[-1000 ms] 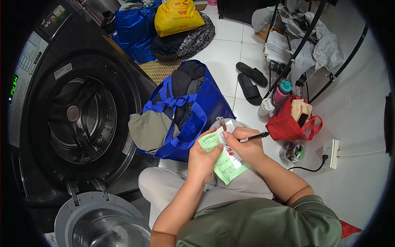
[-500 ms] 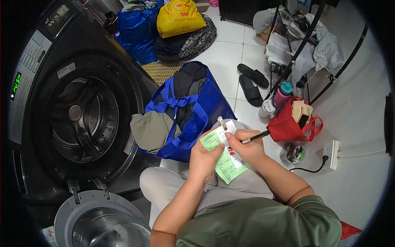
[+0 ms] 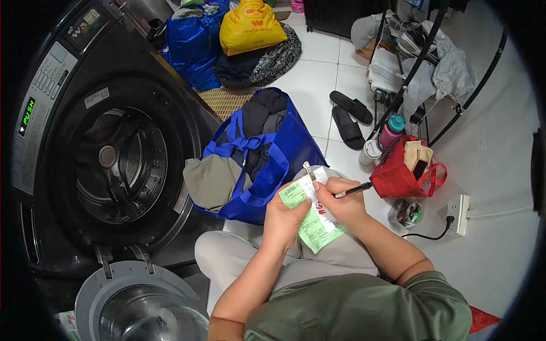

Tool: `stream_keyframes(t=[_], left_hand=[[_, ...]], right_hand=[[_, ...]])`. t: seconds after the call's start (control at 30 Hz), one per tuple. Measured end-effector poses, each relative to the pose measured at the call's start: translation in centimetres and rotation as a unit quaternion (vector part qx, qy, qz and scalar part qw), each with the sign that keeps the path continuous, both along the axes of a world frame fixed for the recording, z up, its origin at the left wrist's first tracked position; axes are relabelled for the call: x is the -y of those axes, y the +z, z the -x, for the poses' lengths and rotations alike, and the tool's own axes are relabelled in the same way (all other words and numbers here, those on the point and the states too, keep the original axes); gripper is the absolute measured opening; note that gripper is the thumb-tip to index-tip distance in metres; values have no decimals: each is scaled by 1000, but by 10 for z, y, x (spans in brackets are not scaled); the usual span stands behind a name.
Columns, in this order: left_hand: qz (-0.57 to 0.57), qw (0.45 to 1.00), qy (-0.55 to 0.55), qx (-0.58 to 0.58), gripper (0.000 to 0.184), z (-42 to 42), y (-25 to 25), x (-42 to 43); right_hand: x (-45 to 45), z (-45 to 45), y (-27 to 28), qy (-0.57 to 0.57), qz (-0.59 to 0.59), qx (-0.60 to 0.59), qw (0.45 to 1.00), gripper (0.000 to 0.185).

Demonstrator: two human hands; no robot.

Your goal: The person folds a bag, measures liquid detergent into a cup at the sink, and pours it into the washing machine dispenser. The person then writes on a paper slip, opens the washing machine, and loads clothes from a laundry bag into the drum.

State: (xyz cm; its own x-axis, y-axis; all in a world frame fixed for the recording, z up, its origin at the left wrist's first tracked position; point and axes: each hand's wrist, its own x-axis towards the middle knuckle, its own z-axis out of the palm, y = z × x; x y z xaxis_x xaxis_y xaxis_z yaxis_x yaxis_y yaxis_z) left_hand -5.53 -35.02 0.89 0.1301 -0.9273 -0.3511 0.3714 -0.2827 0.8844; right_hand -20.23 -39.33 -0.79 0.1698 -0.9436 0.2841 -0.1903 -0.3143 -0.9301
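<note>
Pinching the green slip (image 3: pixel 313 234) by its left side under the thumb of the left hand (image 3: pixel 280 223), against fingers partly hidden behind it. Pressing the white paper (image 3: pixel 329 223), layered over the slip, with the thumb of the right hand (image 3: pixel 348 206), just below the metal clip (image 3: pixel 308 169). Holding the black pen (image 3: pixel 355 190) in the bent right fingers too, pointing out rightward. Working above the grey trousers (image 3: pixel 227 250), near the blue bag (image 3: pixel 300 139) of clothes

View swung left, washer (image 3: pixel 108 156), yellow bag (image 3: pixel 252 28) and green paper (image 3: pixel 314 232) slightly farther right in frame
</note>
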Motion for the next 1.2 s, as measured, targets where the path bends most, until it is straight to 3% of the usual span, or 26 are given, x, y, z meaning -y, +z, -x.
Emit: stream_keyframes(t=[0.1,0.2,0.3,0.33,0.43,0.5,0.53,0.6,0.67,0.73,0.77,0.8,0.83,0.87,0.97,1.03,1.07,1.1,1.2], left_hand=[[-3,1000,10,8,33,2,-1,-1],[-12,1000,-4,0,36,3,-4,-1],[-18,1000,-18,-6,34,0,-1,-4],[-15,1000,-16,-5,33,0,3,-6],[108,978,3,179,36,-2,30,-17],[197,933,18,299,38,-7,52,-23],[232,899,21,372,38,-14,63,-26],[299,863,107,392,36,-27,64,-25],[306,891,139,305,45,-51,68,-22],[342,908,179,164,53,-77,68,-12],[379,906,164,91,63,-95,68,-10],[447,869,201,67,59,-112,56,0],[426,864,239,124,52,-130,44,4],[403,854,275,178,45,-148,30,7],[231,866,351,270,23,-185,-26,16],[180,880,330,288,21,-196,-18,22],[150,887,319,298,21,-200,-17,22],[181,880,332,287,23,-205,-36,32],[166,885,315,299,24,-210,-42,38]], right_hand=[[-1,-1,1,-10,15,8,1000,40],[-5,5,10,18,-97,45,994,37],[10,13,12,-2,-57,216,975,34],[14,22,23,5,-28,194,981,30],[25,27,67,51,7,64,997,19],[26,9,92,100,21,-19,995,26],[26,-8,104,115,14,-11,993,26],[38,-45,116,161,86,11,983,22],[48,-83,132,193,109,14,975,20],[66,-128,149,233,-1,46,971,20],[77,-151,173,225,20,26,974,23],[99,-176,186,225,74,30,971,26],[117,-194,221,227,95,-46,968,30],[151,-220,237,271,112,-6,956,31],[215,-277,331,230,225,21,947,31],[225,-296,399,199,195,-69,958,28],[251,-318,413,194,231,-25,953,25],[249,-324,433,224,195,-31,954,24],[274,-347,476,208,181,-108,955,24]])
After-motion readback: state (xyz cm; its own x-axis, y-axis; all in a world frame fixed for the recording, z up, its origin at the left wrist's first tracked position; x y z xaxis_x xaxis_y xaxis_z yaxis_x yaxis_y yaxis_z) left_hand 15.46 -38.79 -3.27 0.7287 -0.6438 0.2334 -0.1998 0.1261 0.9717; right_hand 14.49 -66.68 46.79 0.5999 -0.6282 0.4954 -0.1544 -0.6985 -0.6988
